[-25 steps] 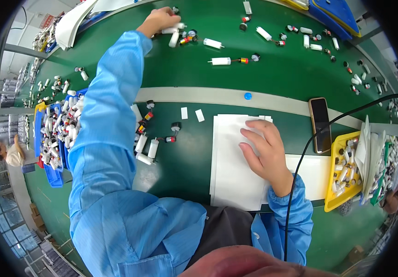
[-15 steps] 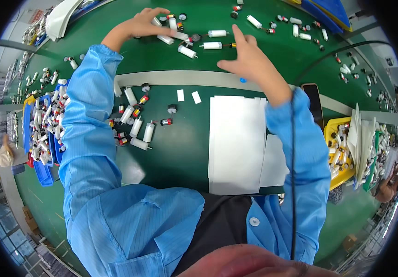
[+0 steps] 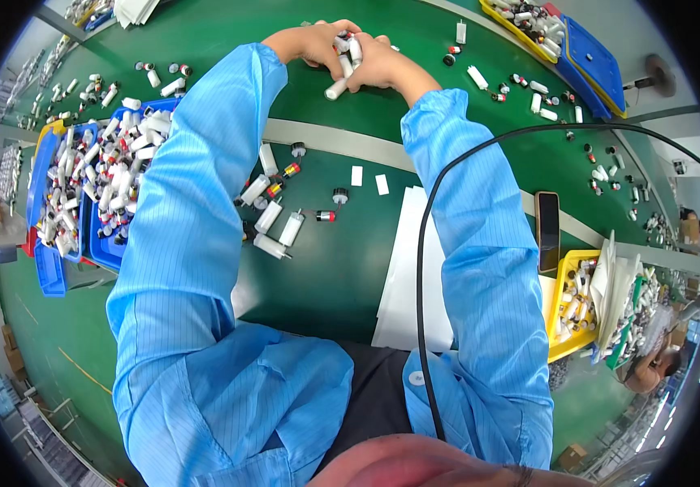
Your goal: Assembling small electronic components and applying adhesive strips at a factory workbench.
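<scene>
At the far side of the green work surface, my left hand (image 3: pixel 311 45) and my right hand (image 3: pixel 378 63) are together, fingers curled around a bunch of small white cylinders (image 3: pixel 354 50) with dark round caps. One white cylinder (image 3: pixel 336 89) pokes out below the fingers. The exact number held is hidden. Closer in, between my forearms, lies a loose group of white cylinders (image 3: pixel 291 228), some beside red and yellow pieces (image 3: pixel 291 170) and a dark cap (image 3: pixel 340 196). Two small white cards (image 3: pixel 356 176) lie right of that group.
Blue bins (image 3: pixel 88 235) heaped with similar parts stand on the left. White sheets (image 3: pixel 407 300) lie under my right forearm. A phone (image 3: pixel 547 231), a yellow bin (image 3: pixel 557 329) and a black cable (image 3: pixel 420 325) are on the right. Another blue bin (image 3: pixel 592 61) stands far right.
My hands have moved from apart to together, closing around cylinders that lay scattered on the far surface. The view has shifted, with more of the left bins showing.
</scene>
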